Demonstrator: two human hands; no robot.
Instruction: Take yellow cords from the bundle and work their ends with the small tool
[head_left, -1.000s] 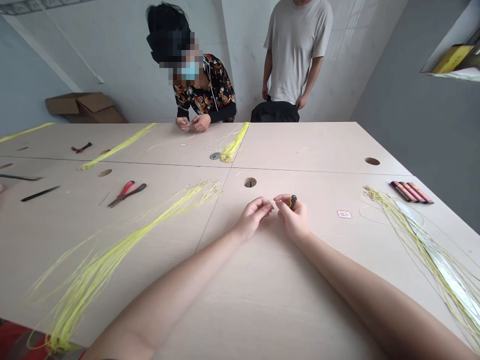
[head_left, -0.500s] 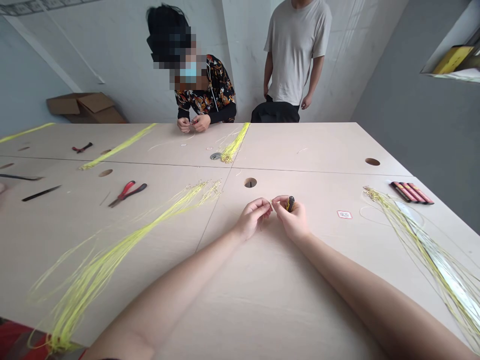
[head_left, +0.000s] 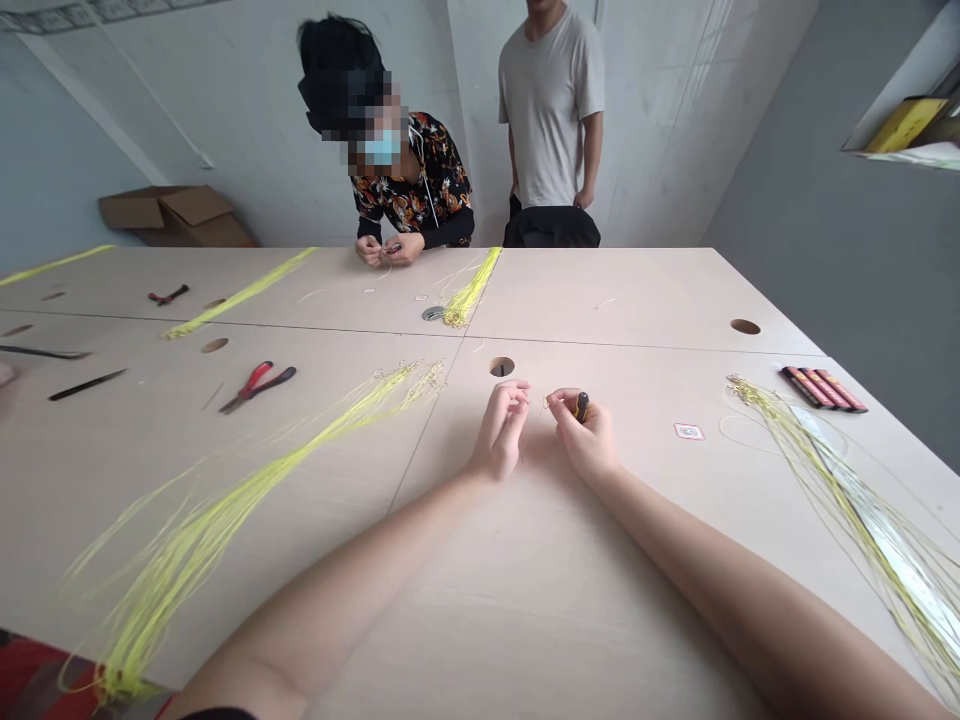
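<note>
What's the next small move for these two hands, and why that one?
I'd ease the left hand towards the right hand to steady the small loop. The left looks open, a short gap away, while the right seems to pinch the loop alone and also holds a dark-tipped tool.

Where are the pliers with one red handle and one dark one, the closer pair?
In the head view, those pliers lie on the tabletop toward the left, between the black pen-like tool and the near left bundle of yellow strands.
</note>
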